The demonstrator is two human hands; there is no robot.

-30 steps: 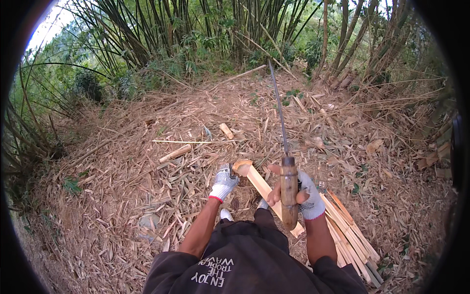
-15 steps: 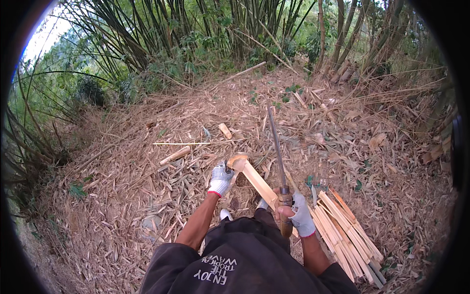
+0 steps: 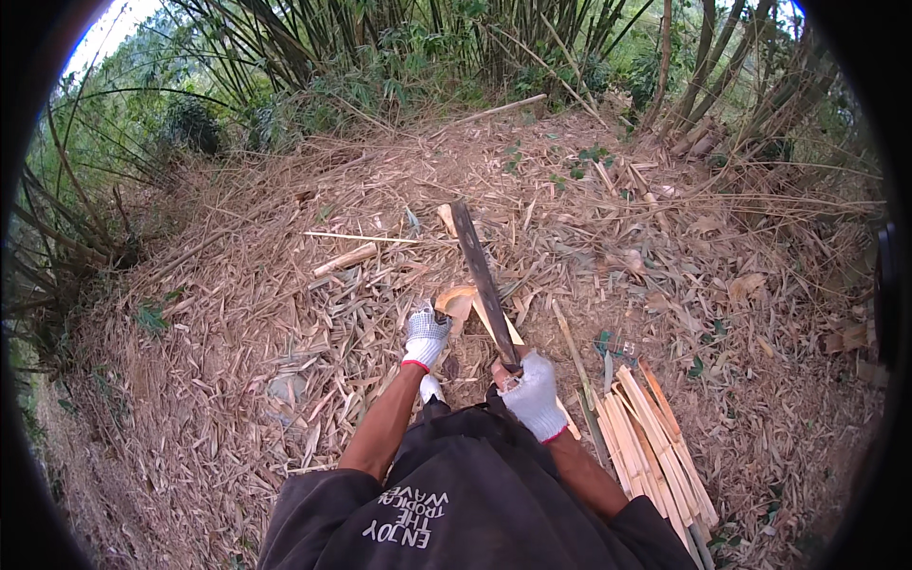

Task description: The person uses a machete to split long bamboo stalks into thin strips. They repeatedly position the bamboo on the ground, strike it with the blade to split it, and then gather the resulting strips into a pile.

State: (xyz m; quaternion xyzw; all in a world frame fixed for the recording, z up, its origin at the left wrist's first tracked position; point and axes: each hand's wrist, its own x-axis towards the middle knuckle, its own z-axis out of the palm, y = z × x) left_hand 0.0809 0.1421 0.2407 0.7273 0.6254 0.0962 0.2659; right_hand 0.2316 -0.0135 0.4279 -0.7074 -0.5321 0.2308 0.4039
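A long machete [image 3: 482, 280] with a dark blade is gripped in my right hand [image 3: 534, 394], its blade pointing away and slightly left with the flat side showing. Its handle is mostly hidden by the gloved fingers. My left hand [image 3: 427, 337], in a white dotted work glove, is closed at the far end of a pale split bamboo piece [image 3: 460, 304]. That end is wide and curved, with a narrower length running back toward my body. The blade passes above this length and covers part of it; whether they touch I cannot tell.
To my right lies a bundle of pale split strips [image 3: 655, 446], with a thin stick [image 3: 568, 342] beside it. Ahead are a short cut piece [image 3: 347, 258], another stub [image 3: 446, 218] and a thin strip [image 3: 361, 237]. Dry leaves cover the ground; bamboo clumps [image 3: 380, 57] stand behind.
My right hand has moved left, toward the bamboo piece, and the machete has tilted left, its flat now showing. My left hand keeps its hold. The whole view has shifted slightly.
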